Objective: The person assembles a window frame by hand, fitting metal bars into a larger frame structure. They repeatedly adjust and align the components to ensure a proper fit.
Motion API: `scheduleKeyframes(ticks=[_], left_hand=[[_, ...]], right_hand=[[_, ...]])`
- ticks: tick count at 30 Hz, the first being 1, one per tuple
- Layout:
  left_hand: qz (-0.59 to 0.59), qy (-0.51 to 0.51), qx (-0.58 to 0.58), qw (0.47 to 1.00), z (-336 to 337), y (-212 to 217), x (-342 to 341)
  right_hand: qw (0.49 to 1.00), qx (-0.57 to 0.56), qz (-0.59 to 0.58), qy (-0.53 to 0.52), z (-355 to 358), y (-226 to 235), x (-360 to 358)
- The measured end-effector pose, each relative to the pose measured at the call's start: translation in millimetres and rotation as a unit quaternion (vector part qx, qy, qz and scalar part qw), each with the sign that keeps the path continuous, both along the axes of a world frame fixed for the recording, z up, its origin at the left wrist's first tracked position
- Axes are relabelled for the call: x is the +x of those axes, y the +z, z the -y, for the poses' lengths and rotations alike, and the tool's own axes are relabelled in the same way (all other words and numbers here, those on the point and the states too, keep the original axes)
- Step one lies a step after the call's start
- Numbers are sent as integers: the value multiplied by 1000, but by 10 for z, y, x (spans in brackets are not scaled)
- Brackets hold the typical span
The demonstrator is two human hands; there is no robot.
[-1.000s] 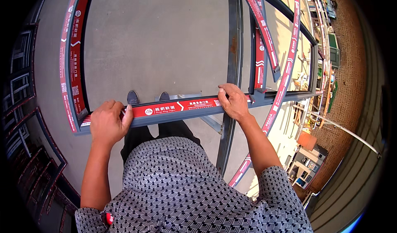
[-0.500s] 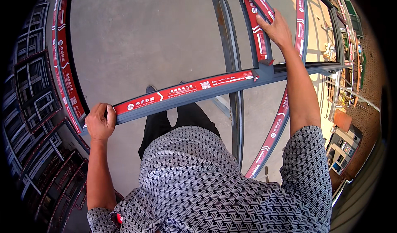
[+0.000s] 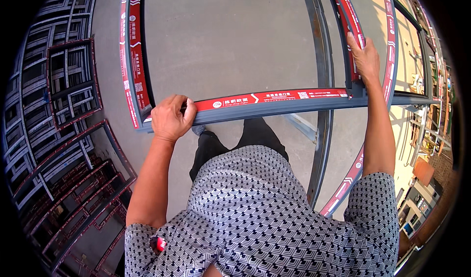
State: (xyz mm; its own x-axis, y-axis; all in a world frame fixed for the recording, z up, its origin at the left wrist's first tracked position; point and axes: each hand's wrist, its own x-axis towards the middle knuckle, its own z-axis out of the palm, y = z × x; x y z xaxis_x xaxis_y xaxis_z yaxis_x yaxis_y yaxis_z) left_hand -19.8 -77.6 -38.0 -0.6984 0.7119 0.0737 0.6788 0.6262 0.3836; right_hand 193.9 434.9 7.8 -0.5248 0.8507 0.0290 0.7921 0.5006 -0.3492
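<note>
A grey metal window frame [image 3: 274, 103] with red printed film on its faces spans in front of me at waist height. My left hand [image 3: 171, 117] is wrapped around its near rail beside the left corner, thumb on top. My right hand [image 3: 364, 58] closes around an upright frame bar [image 3: 346, 12], also red-filmed, which runs away from me and meets the near rail toward its right end. The bar's lower end lies against the rail, partly hidden by my right wrist.
A long grey steel beam [image 3: 321, 85] passes beneath the frame. At right stands a curved red-filmed profile [image 3: 348, 183]. Dark frames [image 3: 73, 85] are stacked on the left, with red-edged frames [image 3: 81, 198] below them. A cluttered bench area [image 3: 417, 208] lies far right.
The view has swung left, so the frame sits further right in it. My right hand and the bar have come down toward the near rail; the gap between the bar's red strips has narrowed.
</note>
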Motion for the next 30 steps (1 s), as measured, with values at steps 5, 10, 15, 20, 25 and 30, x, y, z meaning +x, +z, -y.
scheduleKeyframes(ticks=[5,10,15,20,25,30], left_hand=[[34,-44,202,978,57,56,-5],[40,-82,295,951,979,247,-98],[49,45,208,976,2730,120,-589],[213,224,178,934,3562,-126,-860],[363,262,179,876,3405,-190,-1284],[399,216,114,884,3407,-397,-1848]], right_hand=[[971,-127,-202,29,1202,-13,-367],[913,-310,-263,-24,2692,61,-869],[883,-366,-294,-20,3743,-7,-1372],[873,-397,-281,-39,4175,62,-1791],[884,-387,-259,-31,4298,40,-2123],[891,-370,-259,-43,4393,-26,-2563]])
